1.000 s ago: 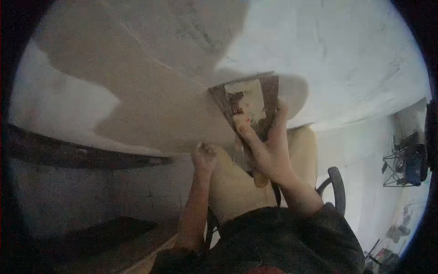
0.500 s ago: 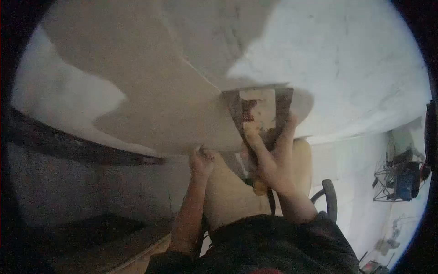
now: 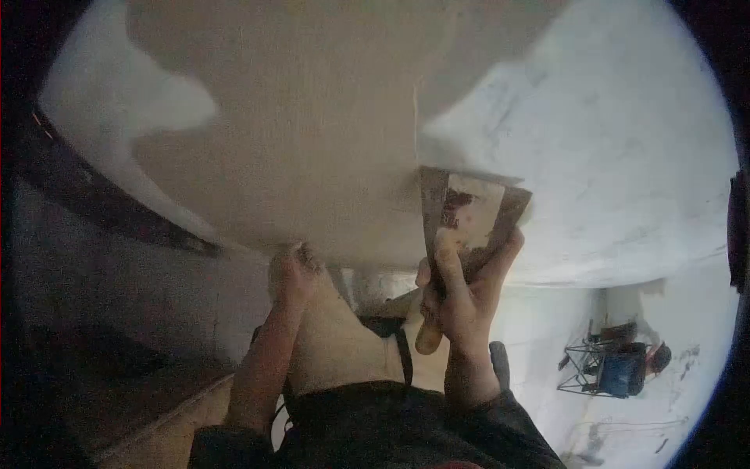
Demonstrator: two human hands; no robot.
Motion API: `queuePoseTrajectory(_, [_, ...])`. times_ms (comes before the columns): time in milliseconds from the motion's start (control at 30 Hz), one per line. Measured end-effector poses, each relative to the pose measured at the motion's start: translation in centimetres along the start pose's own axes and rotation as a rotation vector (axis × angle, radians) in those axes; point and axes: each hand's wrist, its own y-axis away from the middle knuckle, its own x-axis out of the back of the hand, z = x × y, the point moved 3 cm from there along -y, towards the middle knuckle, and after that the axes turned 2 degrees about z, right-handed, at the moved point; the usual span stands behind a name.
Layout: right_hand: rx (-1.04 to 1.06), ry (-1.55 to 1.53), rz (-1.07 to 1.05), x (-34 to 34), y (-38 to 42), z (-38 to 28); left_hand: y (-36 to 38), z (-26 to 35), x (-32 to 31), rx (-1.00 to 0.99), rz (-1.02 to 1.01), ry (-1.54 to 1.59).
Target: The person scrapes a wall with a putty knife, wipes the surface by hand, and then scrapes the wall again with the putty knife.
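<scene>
A wide putty knife with a stained blade (image 3: 476,215) is held by my right hand (image 3: 465,301), its fingers wrapped round the wooden handle and spread along the blade. The blade's edge is against a big pale surface (image 3: 594,141), at the border of a grey-beige coated patch (image 3: 312,117). My left hand (image 3: 297,270) is closed near the lower edge of that surface, over my leg. Whatever it may hold is too small and dim to make out.
A dark strip (image 3: 117,191) runs along the surface's left edge. At the lower right stands a metal frame (image 3: 582,367) with a blue item (image 3: 623,370) and a person (image 3: 656,358) beside it. A dark curved bar (image 3: 498,363) shows behind my right arm.
The view has shifted. My right hand and the putty knife appear farther right and slightly lower, with the blade tilted. My left hand appears farther left. The coated patch looks changed along its right border.
</scene>
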Motion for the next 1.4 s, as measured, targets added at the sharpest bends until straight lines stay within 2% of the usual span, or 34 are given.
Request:
queuePoseTrajectory(67, [-0.029,0.015,0.010,-0.1,-0.3,-1.1,0.4,0.1,0.0,-0.003,0.004,0.022])
queuePoseTrajectory(233, [0.051,-0.009,0.044,-0.6,-0.4,-1.8,0.5,-0.6,0.3,-0.030,0.029,0.037])
queuePoseTrajectory(333, [0.123,-0.087,0.030,-0.9,-0.5,-1.7,-1.3,0.0,0.7,0.014,-0.115,0.079])
queuePoseTrajectory(400, [0.083,0.004,0.038,-0.3,-0.4,-2.1,-1.7,-1.0,2.7,0.079,-0.188,0.084])
queuePoseTrajectory(467, [0.110,-0.007,0.029,-0.3,-0.3,-2.1,-2.7,-1.8,4.9,-0.102,-0.135,-0.302])
queuePoseTrajectory(500, [0.140,-0.003,0.020,-0.3,-0.2,-1.7,-3.6,-2.9,6.0,-0.312,-0.041,-0.679])
queuePoseTrajectory(533, [0.171,0.000,0.011,-0.2,-0.1,-1.3,-3.7,-3.0,5.9,-0.408,0.021,-0.772])
queuePoseTrajectory(567, [0.110,-0.080,0.024,-0.6,0.3,-1.4,-3.8,-3.1,5.9,-0.500,0.095,-0.867])
queuePoseTrajectory(600, [0.051,-0.155,0.032,-0.7,0.3,-1.3,-3.6,-3.3,5.1,-0.472,0.124,-0.679])
queuePoseTrajectory(667, [0.082,0.023,0.013,0.2,-0.2,-1.3,-2.4,-3.6,3.4,-0.397,0.101,-0.488])
queuePoseTrajectory(733, [-0.043,-0.209,-0.019,-0.8,-0.5,-3.7,-0.9,-2.5,1.8,-0.293,0.045,-0.398])
queuePoseTrajectory(800, [0.075,0.021,0.085,-0.5,-0.1,-1.6,-0.4,-1.9,1.4,-0.132,0.056,-0.145])
queuePoseTrajectory(900, [-0.027,-0.047,0.096,-0.2,0.7,-0.4,0.1,-1.9,0.4,-0.011,0.072,0.038])
queuePoseTrajectory(1000, [-0.010,-0.018,0.092,-0.9,-0.4,-3.2,0.0,-2.4,0.2,-0.044,0.046,-0.071])
queuePoseTrajectory(1033, [0.198,-0.120,0.081,-1.3,-0.8,-3.3,0.3,-2.4,0.1,-0.055,0.047,-0.097])
queuePoseTrajectory(1100, [0.200,0.003,0.066,-0.4,-0.7,-1.6,0.5,-2.0,0.0,-0.076,0.047,-0.143])
queuePoseTrajectory(1200, [0.059,-0.054,0.069,0.0,0.0,-1.4,0.7,-2.0,-0.3,-0.068,0.037,-0.192])
queuePoseTrajectory(1233, [0.170,0.051,0.080,0.0,-0.8,-1.4,0.8,-2.1,-0.5,-0.067,0.033,-0.213])
queuePoseTrajectory(1333, [0.073,-0.149,0.054,-0.7,-0.6,-2.6,0.6,-3.1,0.1,-0.092,0.037,-0.238])
queuePoseTrajectory(1400, [0.108,-0.252,0.053,-0.7,-0.7,-2.3,0.3,-3.4,0.2,-0.082,0.025,-0.215])
